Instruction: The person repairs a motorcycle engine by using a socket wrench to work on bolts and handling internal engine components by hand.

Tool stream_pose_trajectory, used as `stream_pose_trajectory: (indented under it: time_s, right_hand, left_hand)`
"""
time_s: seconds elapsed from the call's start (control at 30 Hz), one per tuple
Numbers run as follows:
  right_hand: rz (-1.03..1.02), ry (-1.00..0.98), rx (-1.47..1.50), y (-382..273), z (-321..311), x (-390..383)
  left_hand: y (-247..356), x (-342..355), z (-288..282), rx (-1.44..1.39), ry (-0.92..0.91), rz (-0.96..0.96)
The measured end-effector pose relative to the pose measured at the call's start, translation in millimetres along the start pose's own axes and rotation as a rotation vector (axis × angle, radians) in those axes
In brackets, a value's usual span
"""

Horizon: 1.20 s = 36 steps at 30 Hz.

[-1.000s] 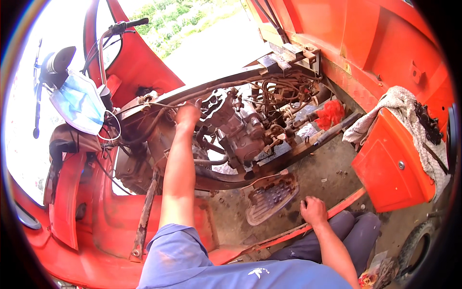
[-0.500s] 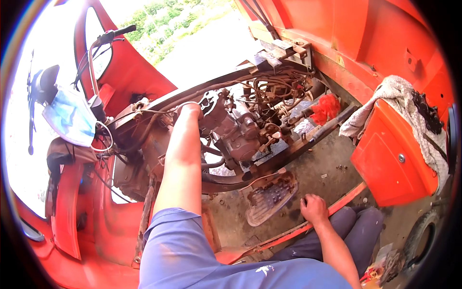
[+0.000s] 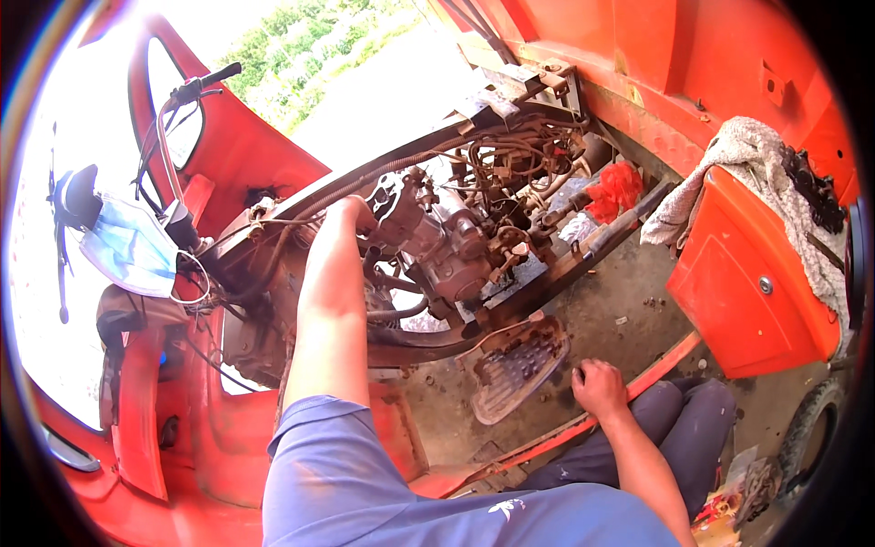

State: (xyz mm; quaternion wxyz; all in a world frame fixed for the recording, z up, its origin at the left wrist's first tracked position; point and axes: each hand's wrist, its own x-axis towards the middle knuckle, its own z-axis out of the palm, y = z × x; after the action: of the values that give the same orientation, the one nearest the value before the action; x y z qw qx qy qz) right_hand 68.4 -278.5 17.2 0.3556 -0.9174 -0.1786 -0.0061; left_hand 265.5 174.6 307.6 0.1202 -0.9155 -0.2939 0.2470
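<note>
The grimy brown engine sits in the middle of the scene, inside a dark metal frame that slants from near left to far right. At the engine's far left side is an open casting with a pale edge. The left hand is right beside that casting, its arm reaching across from the near side; its fingers are hidden, so I cannot tell whether it grasps anything. A tangle of wires and hoses lies on the far right side of the engine, with a crumpled red bundle to its right.

On the near side, a ribbed metal plate lies below the frame. To its right, the right hand rests near 1 knee, beside a red bar; its fingers are curled in, and I cannot tell whether they enclose anything. Farther right stands an orange-red box with a grey cloth draped over it. On the far left are a handlebar and, nearer, a blue face mask.
</note>
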Motion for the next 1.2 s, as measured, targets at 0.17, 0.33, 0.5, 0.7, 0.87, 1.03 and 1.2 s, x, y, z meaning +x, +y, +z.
stream_pose_trajectory:
  time_s: [0.17,0.33,0.5,0.7,0.87,1.03,1.2]
  right_hand:
    - [0.012,-0.012,0.001,0,-2,0]
    - [0.007,-0.022,0.001,0,-2,-2]
    - [-0.006,-0.018,0.012,-1,2,-2]
    - [0.030,-0.021,0.004,3,-3,-4]
    - [0.049,-0.075,0.021,-4,-18,-6]
    - [0.011,-0.117,0.057,9,-8,-9]
    - [-0.056,-0.055,0.119,22,-3,-18]
  left_hand:
    - [-1,-1,4,0.011,0.071,-0.049]
    - [-17,18,15,-0.259,0.088,0.021]
    - [-43,38,36,-0.446,0.236,0.018]
    - [8,-84,71,-1.458,0.136,0.325]
    - [102,-119,109,-2.182,-0.330,1.034]
    - [227,-222,64,-2.213,-0.434,1.391]
    - [306,-314,8,-1.974,-0.292,1.429]
